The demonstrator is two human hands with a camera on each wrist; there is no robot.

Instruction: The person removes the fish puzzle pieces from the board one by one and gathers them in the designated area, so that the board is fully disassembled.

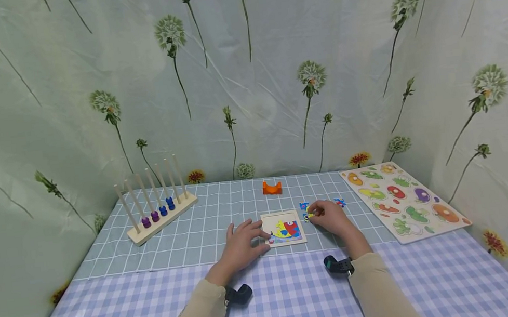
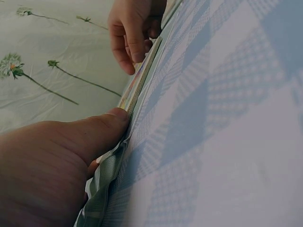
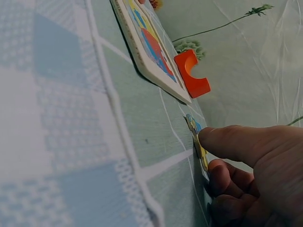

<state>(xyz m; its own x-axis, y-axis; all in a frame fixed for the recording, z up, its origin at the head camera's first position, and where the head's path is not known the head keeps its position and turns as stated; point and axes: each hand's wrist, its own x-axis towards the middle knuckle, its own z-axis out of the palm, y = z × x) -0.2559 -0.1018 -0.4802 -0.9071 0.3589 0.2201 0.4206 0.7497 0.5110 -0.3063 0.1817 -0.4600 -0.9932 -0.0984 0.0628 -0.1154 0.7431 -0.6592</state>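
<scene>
A square wooden jigsaw tray [image 1: 285, 244] lies on the table, holding a partly assembled picture in red, yellow and blue. Against its left edge rests my left hand [image 1: 241, 244], fingers spread and thumb near the front left corner. To the right of the tray, my right hand [image 1: 331, 216] pinches a yellow jigsaw piece [image 3: 203, 157]; the thumb lies on the piece and the other fingers are curled, partly hidden. Beside that hand are small blue jigsaw pieces [image 1: 304, 206], and another piece [image 1: 340, 202] lies just beyond it.
An orange arch block [image 1: 272, 188] stands behind the tray. At the left is a wooden peg rack [image 1: 163, 223] with purple and blue beads. A large vegetable puzzle board [image 1: 398, 205] lies at the right. Flowered curtain [image 1: 244, 76] hangs behind the table.
</scene>
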